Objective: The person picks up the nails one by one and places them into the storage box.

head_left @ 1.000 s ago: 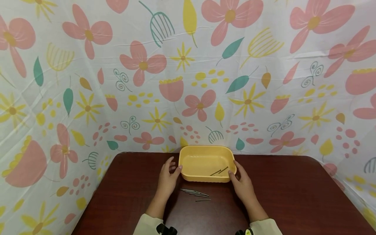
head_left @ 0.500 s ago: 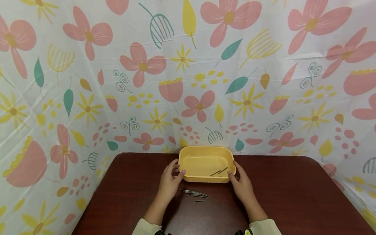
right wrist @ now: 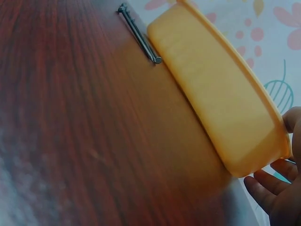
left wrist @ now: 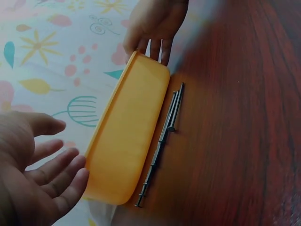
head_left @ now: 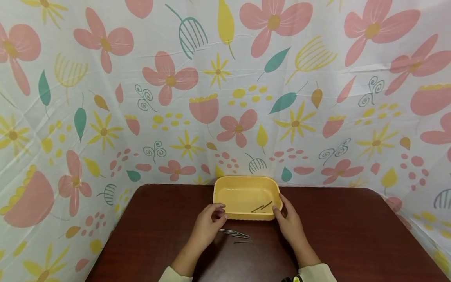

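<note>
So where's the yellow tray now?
In the head view, the yellow tray sits at the far middle of the table, before the floral backdrop; the right hand holds its right end, and nails lie in front.

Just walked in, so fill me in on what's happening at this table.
A person's right hand holds the right end of a yellow tray, which sits near the far edge of a dark table. The left hand is at the tray's near left corner, fingers relaxed; I can't tell whether it touches. A few nails lie inside, toward the right end, and a loose bunch of nails lies on the table in front.
</note>
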